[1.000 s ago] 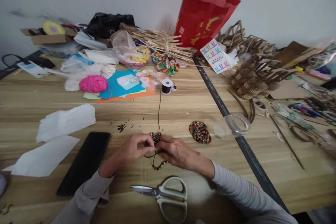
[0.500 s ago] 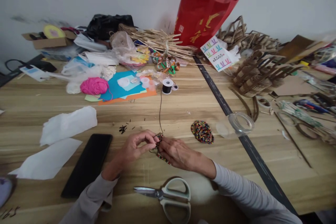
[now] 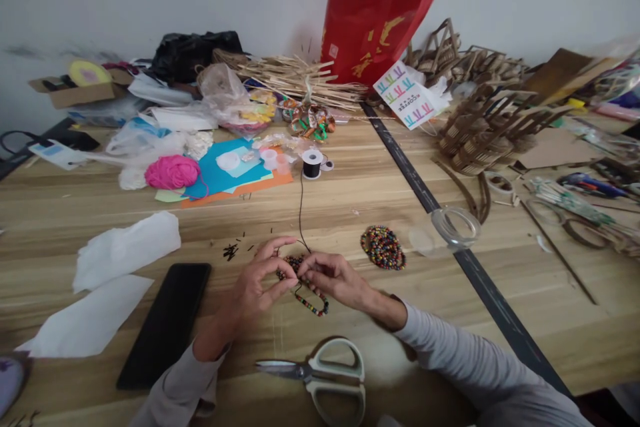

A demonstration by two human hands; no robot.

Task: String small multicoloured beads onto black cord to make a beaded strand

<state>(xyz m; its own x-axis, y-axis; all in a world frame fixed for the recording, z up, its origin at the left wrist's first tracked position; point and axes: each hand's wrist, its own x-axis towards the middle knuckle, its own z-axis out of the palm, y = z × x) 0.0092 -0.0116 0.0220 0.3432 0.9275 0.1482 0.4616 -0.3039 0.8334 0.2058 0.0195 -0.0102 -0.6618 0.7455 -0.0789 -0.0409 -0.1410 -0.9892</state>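
In the head view, the right hand [image 3: 343, 280] lies less flat over the beads than half a second ago: its thumb and forefinger now bend to a narrow pinch, tips near those of the left hand [image 3: 250, 290]. The left thumb and forefinger curve into a ring, tips almost meeting, while another finger has lifted and stretches forward. Whether either pair grips the cord is too small to tell.

With the right fingers raised, more of the strand of small, round, multicoloured beads [image 3: 320, 312] shows, looping on the wooden tabletop [image 3: 240, 373] just nearer the wearer than the fingertips. A bunch of similar beads [image 3: 290, 263] sits under and between the fingers. The thin black cord [image 3: 301, 203] runs away beyond the fingertips to a white-flanged spool [image 3: 312, 164]. This suggests that the fine handling centres on the cord where it meets the strand.

A coiled pile of multicoloured beads [image 3: 383, 248] rests to the right of the right fingers; pale-handled metal scissors [image 3: 336, 368] lie nearer the wearer, well apart from them.
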